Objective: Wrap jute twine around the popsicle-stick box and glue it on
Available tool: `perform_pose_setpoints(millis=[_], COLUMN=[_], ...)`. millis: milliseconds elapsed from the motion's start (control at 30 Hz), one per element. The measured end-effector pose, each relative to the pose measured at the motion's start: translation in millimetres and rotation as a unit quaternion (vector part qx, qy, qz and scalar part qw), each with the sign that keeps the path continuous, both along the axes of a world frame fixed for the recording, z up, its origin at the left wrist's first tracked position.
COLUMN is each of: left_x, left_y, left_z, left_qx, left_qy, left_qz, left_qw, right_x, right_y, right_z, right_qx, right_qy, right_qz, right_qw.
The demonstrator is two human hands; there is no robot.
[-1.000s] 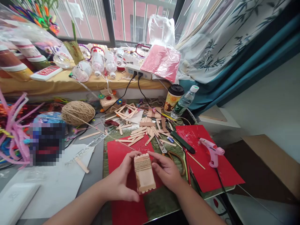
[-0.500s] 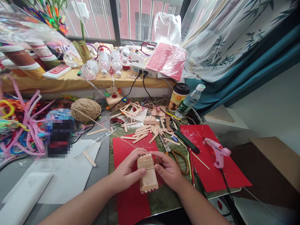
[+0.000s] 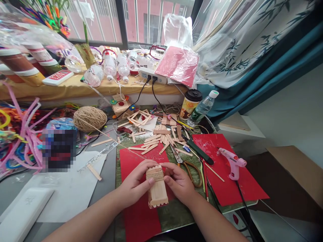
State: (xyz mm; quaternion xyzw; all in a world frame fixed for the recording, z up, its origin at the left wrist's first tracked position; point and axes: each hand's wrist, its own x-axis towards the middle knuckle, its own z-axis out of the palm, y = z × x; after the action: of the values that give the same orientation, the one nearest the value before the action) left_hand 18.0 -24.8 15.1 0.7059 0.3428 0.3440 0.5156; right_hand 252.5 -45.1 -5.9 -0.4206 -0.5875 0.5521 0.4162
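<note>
Between my hands is a small box of popsicle sticks (image 3: 158, 194), its upper part wrapped in rows of twine (image 3: 154, 174). My left hand (image 3: 137, 179) grips its left side, thumb on the front and fingers behind the top. On the right side, my right hand (image 3: 178, 181) closes around the edge, its fingers bent near the top corner. A strand of twine runs from the box up and left to a twine ball (image 3: 90, 119). Red paper (image 3: 141, 222) lies under the box. The back of the box is hidden.
Loose popsicle sticks (image 3: 151, 141) are heaped beyond my hands. Scissors (image 3: 193, 173) and a pink glue gun (image 3: 233, 163) on red paper lie to the right. A water bottle (image 3: 203, 108) and a lidded cup (image 3: 191, 104) stand behind. A white case (image 3: 27, 208) is at left.
Both hands still hold the box in almost the same pose. The whole view has shifted slightly, so things appear a little further left.
</note>
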Motion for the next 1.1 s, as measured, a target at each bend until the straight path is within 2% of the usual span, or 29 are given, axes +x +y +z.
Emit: perform_pose_setpoints(millis=[233, 367, 733, 933, 1100], left_x=[-3.7, -1.4, -4.7, -9.2, -11.0], left_y=[0.4, -0.8, 3.3, 2.6, 5.8], left_z=[-0.8, -2.9, 0.7, 4.5, 1.2], left_qx=[-0.008, -0.022, 0.043, 0.068, 0.064], left_qy=[-0.016, 0.005, 0.055, 0.031, 0.046], left_qz=[-0.02, -0.001, -0.01, -0.054, -0.041], left_qw=[1.0, 1.0, 0.998, 0.996, 0.996], right_x=[-1.4, -2.0, -3.2, -5.2, -4.0], right_y=[1.1, 0.9, 0.2, -0.3, -0.4], right_z=[2.1, 2.4, -0.1, -3.4, -3.3], right_qx=[0.004, -0.004, 0.005, 0.017, 0.018], right_qy=[-0.003, 0.012, 0.025, 0.035, 0.04], right_qz=[-0.002, 0.002, 0.0, 0.011, 0.018], right_qw=[1.0, 1.0, 1.0, 0.999, 0.999])
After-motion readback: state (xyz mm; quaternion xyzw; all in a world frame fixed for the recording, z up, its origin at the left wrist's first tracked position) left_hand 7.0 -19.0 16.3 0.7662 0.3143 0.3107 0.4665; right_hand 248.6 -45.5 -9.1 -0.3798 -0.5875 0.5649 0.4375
